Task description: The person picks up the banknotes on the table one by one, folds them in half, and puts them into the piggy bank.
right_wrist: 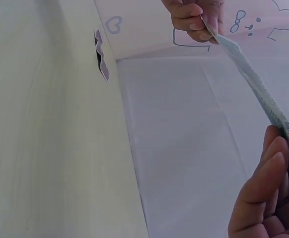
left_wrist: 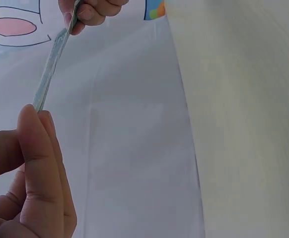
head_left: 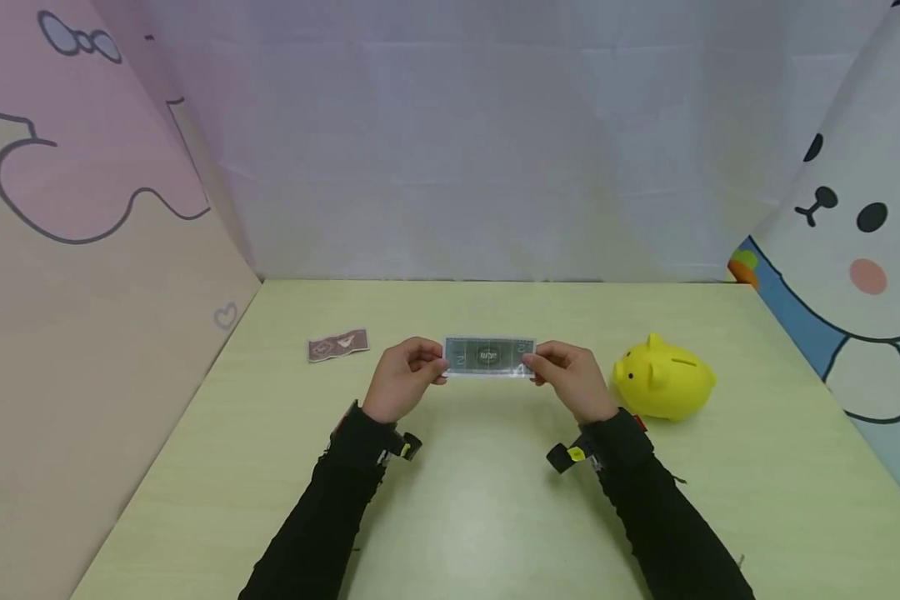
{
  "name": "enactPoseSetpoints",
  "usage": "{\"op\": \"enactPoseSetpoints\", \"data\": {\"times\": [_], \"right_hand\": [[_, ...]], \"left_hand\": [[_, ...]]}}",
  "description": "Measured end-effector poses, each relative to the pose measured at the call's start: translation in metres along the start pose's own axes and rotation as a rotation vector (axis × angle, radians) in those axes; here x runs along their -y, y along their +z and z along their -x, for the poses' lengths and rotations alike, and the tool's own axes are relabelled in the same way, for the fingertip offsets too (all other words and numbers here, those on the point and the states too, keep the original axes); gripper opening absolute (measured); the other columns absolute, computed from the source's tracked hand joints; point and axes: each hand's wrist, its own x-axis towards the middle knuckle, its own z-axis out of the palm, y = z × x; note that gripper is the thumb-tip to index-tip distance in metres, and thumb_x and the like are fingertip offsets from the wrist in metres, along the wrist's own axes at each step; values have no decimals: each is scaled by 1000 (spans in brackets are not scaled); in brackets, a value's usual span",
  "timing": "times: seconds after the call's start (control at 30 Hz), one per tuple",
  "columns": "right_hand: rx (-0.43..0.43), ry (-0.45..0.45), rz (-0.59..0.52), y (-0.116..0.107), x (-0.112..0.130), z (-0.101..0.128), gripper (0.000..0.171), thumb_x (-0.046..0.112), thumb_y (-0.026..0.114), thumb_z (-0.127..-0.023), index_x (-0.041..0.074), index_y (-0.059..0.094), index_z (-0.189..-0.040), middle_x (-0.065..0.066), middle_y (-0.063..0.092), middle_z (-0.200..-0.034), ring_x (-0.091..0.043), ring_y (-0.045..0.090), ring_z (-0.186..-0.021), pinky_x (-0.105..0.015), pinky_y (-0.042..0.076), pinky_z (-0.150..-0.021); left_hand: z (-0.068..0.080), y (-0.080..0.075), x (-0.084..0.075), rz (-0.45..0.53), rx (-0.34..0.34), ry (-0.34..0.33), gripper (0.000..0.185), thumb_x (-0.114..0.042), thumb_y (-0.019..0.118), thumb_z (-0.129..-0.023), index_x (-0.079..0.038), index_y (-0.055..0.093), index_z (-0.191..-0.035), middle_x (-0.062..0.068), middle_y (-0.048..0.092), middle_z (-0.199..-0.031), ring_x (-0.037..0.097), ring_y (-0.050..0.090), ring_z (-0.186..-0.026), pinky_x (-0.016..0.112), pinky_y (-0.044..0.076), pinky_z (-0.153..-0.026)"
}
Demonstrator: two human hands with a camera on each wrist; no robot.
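A green banknote [head_left: 489,357] is stretched flat between both hands above the table. My left hand [head_left: 403,377] pinches its left end between thumb and fingers, and my right hand [head_left: 572,379] pinches the right end. From the side, in the left wrist view, the banknote [left_wrist: 51,69] looks like a thin strip running between the two hands. The right wrist view shows the banknote [right_wrist: 253,79] with a slight bend along it. To the right of my right hand stands a yellow piggy bank [head_left: 663,377], slot on top, snout facing left.
A reddish-brown banknote [head_left: 338,345], wavy and creased, lies on the pale table [head_left: 450,517] to the left of my left hand. A white sheet [head_left: 450,150] hangs behind the table's back edge. Printed cartoon panels stand at the left and right sides.
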Motion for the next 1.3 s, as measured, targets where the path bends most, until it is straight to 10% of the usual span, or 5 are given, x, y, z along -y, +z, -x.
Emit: {"op": "enactPoseSetpoints", "data": {"times": [1.3], "right_hand": [[-112, -35, -187, -17, 30, 13, 10, 12, 64, -96, 14, 70, -89, 7, 67, -78, -9, 62, -67, -21, 57, -71]], "left_hand": [[2, 9, -30, 94, 45, 87, 24, -7, 57, -98, 3, 62, -120, 23, 65, -108, 14, 67, -86, 27, 59, -84]]}}
